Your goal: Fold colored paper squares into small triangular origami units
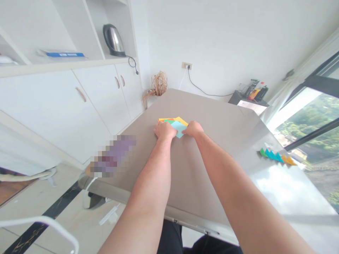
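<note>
A light blue sheet of paper (178,128) lies at the middle of the table, turned cornerwise towards me. My left hand (164,129) is at its left side, fingers bent and thumb on the sheet. At the right corner, my right hand (194,128) has the same sheet between thumb and curled fingers, the fingertips partly hidden. Behind it is a fanned stack of coloured paper: yellow paper (182,121), green paper (167,121) and orange paper, partly covered by the left hand.
Several small folded paper pieces (277,156) stand in a row at the table's right (225,120). A pixelated purple item (116,155) is at the left edge. A kettle (114,40) stands on a shelf, and bottles (255,91) stand on a dark cabinet beyond the table.
</note>
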### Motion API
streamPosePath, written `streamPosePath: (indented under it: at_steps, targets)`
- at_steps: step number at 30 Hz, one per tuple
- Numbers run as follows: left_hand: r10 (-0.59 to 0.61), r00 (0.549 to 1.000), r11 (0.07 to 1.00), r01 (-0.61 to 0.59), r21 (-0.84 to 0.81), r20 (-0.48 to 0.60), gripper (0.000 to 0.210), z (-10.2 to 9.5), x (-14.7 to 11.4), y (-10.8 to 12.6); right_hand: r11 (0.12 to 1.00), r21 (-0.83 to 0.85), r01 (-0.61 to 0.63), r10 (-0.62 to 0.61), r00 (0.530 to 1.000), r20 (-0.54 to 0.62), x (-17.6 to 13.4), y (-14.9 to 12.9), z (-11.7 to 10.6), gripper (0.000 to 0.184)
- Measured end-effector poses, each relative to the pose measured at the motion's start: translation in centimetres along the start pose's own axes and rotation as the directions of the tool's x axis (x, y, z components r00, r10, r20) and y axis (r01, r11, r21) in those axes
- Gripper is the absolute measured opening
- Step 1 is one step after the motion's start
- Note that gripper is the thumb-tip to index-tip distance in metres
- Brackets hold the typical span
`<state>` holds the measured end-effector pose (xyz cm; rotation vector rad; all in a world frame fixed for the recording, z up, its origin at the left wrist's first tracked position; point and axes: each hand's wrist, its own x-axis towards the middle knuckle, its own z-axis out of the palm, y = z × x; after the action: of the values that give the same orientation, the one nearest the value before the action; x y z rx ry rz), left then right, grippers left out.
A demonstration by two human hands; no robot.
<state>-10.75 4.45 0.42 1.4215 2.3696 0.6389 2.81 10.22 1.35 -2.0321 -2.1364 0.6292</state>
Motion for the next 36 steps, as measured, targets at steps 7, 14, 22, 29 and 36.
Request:
streamPosePath:
  at_steps: [7, 14, 22, 29, 36]
  targets:
    - [0.022, 1.000, 1.000, -0.021, 0.011, -0.022, 0.061, 0.4, 1.3, -0.4, 1.000, -0.003, 0.004, -0.004, 0.999, 0.047, 0.7, -0.1, -0.5, 0.038]
    - [0.015, 1.000, 0.999, -0.016, -0.034, -0.024, 0.061, 0.3, 1.3, -0.3, 1.000, 0.013, 0.018, -0.019, 0.999, 0.032, 0.7, -0.7, -0.7, 0.035]
    - [0.007, 1.000, 0.999, -0.009, -0.047, -0.023, 0.057, 0.2, 1.2, -0.2, 0.990, 0.139, 0.028, -0.028, 1.000, -0.005, 2.1, -0.1, 0.0, 0.026]
    - [0.001, 0.999, 0.998, -0.003, -0.068, -0.036, 0.078, 0.2, 1.2, -0.3, 0.964, 0.267, 0.006, 0.009, 0.998, -0.054, 2.4, -0.5, 0.7, 0.001]
    - [0.001, 0.999, 0.998, -0.003, -0.064, -0.039, 0.071, 0.2, 1.2, -0.5, 0.924, 0.372, 0.090, -0.021, 0.982, -0.187, 1.8, -0.2, 0.1, 0.015]
